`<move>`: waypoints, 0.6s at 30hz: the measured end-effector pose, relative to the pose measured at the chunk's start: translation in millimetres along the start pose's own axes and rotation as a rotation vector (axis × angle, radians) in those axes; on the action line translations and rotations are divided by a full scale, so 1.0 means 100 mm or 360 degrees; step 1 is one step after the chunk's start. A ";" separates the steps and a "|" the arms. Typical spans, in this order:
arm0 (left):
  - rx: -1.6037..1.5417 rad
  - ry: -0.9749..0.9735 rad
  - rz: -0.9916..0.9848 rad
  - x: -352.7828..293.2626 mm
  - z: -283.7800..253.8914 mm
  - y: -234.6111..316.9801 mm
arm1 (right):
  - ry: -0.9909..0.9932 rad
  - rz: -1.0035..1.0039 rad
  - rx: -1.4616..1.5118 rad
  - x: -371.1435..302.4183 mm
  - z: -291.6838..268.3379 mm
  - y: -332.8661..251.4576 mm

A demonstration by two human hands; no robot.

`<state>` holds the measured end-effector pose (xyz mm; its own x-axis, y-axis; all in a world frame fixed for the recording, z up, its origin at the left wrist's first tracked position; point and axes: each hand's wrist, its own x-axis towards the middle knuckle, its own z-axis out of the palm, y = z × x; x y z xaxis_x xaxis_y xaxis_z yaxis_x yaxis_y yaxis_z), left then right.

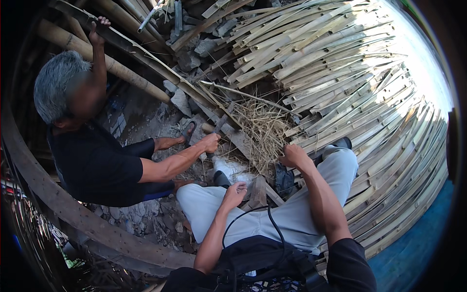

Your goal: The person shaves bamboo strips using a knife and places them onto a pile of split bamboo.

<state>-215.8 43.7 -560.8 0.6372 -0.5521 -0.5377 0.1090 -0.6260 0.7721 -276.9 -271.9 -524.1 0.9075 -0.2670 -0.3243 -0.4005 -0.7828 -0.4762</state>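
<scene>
My left hand (235, 195) rests over my left thigh with its fingers loosely bent, and nothing shows in it. My right hand (294, 156) is closed at the right side of a heap of pale shavings (265, 127). What it holds, if anything, is hidden. Across from me, a co-worker's hand (211, 142) grips a tool with a dark blade (221, 122), perhaps a chopping knife, beside the heap. The co-worker's other hand (99, 24) is raised and holds a long split bamboo piece (146, 57), whose lower end slopes down toward the shavings.
Many split bamboo strips (340, 78) are piled along the right. A thick bamboo pole (121, 73) lies behind the co-worker (92, 160). Broken stones (181, 102) and rubble cover the ground. A curved beam (97, 219) runs along the lower left, and blue sheeting (413, 248) lies lower right.
</scene>
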 end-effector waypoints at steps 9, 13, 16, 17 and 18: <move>-0.0014 -0.0013 -0.0013 0.01 0.00 0.03 | -0.0019 0.0014 -0.0003 0.01 0.01 0.01; 0.0006 -0.0017 -0.0012 0.00 -0.01 0.01 | -0.0092 0.0088 0.0019 0.01 -0.05 -0.04; -0.0011 -0.0005 0.0012 -0.01 -0.01 0.00 | -0.0121 0.0076 -0.0004 0.02 -0.04 -0.02; -0.0004 -0.0007 0.0016 -0.01 -0.01 0.01 | -0.0118 0.0075 -0.0006 0.02 -0.05 -0.02; 0.0003 -0.0008 0.0020 -0.01 -0.01 0.02 | -0.0109 0.0088 0.0006 0.01 -0.05 -0.02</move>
<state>-215.3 43.7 -558.4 0.6349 -0.5624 -0.5297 0.0999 -0.6201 0.7782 -274.2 -273.2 -519.1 0.8732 -0.2708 -0.4052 -0.4505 -0.7656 -0.4592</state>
